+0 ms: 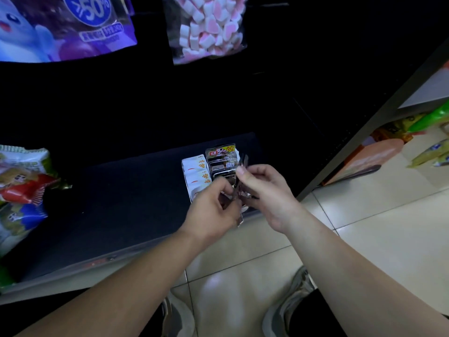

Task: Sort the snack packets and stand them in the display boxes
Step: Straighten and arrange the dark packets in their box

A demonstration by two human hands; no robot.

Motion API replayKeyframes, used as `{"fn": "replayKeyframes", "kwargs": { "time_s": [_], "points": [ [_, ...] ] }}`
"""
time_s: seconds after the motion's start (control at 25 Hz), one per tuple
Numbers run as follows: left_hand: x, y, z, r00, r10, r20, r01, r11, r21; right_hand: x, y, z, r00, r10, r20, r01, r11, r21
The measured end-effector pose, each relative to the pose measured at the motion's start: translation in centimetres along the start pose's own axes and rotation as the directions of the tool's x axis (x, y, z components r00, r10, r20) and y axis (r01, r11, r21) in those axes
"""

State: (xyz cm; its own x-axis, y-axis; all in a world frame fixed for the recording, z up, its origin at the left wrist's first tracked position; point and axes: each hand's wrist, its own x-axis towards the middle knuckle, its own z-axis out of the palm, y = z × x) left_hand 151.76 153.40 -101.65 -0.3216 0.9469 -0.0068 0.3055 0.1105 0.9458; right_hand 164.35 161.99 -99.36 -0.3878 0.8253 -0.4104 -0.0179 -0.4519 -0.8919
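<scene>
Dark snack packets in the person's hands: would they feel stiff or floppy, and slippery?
Probably light and thin: the dark packets are held as a bunch, edge-on, by fingertips of the left hand and right hand. Their glossy film looks likely slippery. Similar ones stand upright in the display box, so fairly stiff when packed together.

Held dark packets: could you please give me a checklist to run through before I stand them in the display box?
1. Grip: the left hand and right hand both pinch the held dark packets: ok.
2. Stack squared up: the packets splay at different angles: not ok.
3. Match with the boxed dark row: the held labels are unreadable: cannot tell.
4. Free space at that row's front: hidden by the hands: cannot tell.
5. Neighbouring white packets stand in their own row: ok.
</scene>
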Motion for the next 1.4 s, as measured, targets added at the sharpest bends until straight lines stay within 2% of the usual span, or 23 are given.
{"fn": "replayKeyframes", "kwargs": {
  "time_s": [0.08,0.24,0.44,0.52,0.68,0.84,1.0,1.12,1.16,1.24,1.32,1.4],
  "points": [
    [-0.4,0.1,0.4,0.999,0.030,0.029,-0.032,0.998,0.047,0.3,0.1,-0.5,0.997,-0.022,0.075,0.018,0.998,0.058],
    [0.2,-0.1,0.3,0.996,0.084,0.025,-0.086,0.992,0.094,0.7,0.2,-2.0,0.986,0.032,0.163,-0.059,0.985,0.162],
    [1.6,-1.1,-0.1,0.987,0.074,-0.141,-0.066,0.996,0.060,0.1,0.1,-2.3,0.992,0.032,0.124,-0.052,0.985,0.162],
    [1.8,-1.1,-0.5,0.980,0.002,-0.197,0.008,0.999,0.051,-0.1,0.1,-2.4,0.993,0.038,0.109,-0.053,0.988,0.144],
    [1.8,-1.3,-0.9,0.962,-0.232,-0.143,0.207,0.963,-0.173,0.0,-0.2,-2.1,0.994,0.045,0.103,-0.060,0.987,0.152],
    [1.7,-1.2,-0.8,0.944,-0.276,-0.184,0.240,0.951,-0.195,0.7,-0.3,-1.9,0.995,0.069,0.075,-0.080,0.985,0.156],
    [2.3,-1.8,-1.4,0.939,-0.317,-0.138,0.278,0.930,-0.242,1.2,0.0,-2.7,0.998,0.062,0.020,-0.064,0.989,0.131],
    [2.6,-1.8,-1.4,0.915,-0.371,-0.157,0.321,0.907,-0.273,1.2,0.6,-2.7,0.999,0.039,0.003,-0.039,0.997,0.071],
    [2.7,-1.8,-1.3,0.915,-0.361,-0.178,0.308,0.913,-0.268,1.2,0.7,-2.5,1.000,0.008,-0.022,-0.008,0.999,0.040],
    [2.5,-1.7,-1.1,0.935,-0.267,-0.235,0.246,0.963,-0.114,1.1,1.0,-2.0,0.996,-0.065,-0.068,0.063,0.998,-0.031],
    [2.2,-1.0,-0.6,0.960,-0.192,-0.204,0.195,0.981,-0.003,1.1,1.2,-1.3,0.993,-0.098,-0.064,0.095,0.994,-0.055],
    [1.9,0.4,-0.1,0.972,-0.224,-0.068,0.210,0.963,-0.169,0.9,1.0,-0.7,0.996,-0.090,-0.008,0.090,0.996,-0.030]
  ]
}}
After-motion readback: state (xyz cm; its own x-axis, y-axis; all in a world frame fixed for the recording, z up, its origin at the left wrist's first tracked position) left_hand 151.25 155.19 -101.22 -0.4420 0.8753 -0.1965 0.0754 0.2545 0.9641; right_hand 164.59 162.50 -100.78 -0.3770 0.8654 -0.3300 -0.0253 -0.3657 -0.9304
